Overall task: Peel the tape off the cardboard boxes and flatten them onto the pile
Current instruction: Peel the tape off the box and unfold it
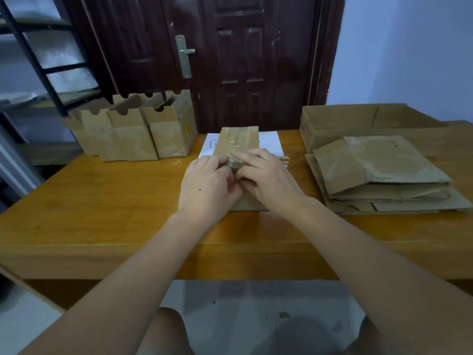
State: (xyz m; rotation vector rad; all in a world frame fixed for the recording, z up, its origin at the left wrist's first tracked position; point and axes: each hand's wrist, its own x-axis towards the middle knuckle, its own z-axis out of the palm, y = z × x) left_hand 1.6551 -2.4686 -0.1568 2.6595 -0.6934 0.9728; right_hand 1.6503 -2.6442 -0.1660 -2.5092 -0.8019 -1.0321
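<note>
Working at the centre of the frame, the two hands meet on one taped box (236, 149) that lies on the wooden surface (102, 201). The left hand (207, 185) has its fingers curled against the near left edge of the box, probably to keep it from sliding. The right hand (266, 175) lies over the top with its fingers bent onto the clear tape (234, 149), which looks wrinkled there; I judge it is picking at the tape to lift an end. Whether the tape end is really pinched between fingers I cannot tell, because the hands cover this place.

A white paper (275, 143) with some drawn lines lies under the far part of the box.

In the upper left of the frame stand the waiting boxes (133, 129), upright and touching each other, with open flaps up. I count about four or five; the back ones are partly hidden. They are kept together on one side, so they are easy to reach one after another.

At the right of the frame is the pile (384, 175) of flattened cardboard, several sheets lying one on another; an exact number I cannot give. Behind it sits one big open carton (358, 119). Most of the task seems still ahead.
</note>
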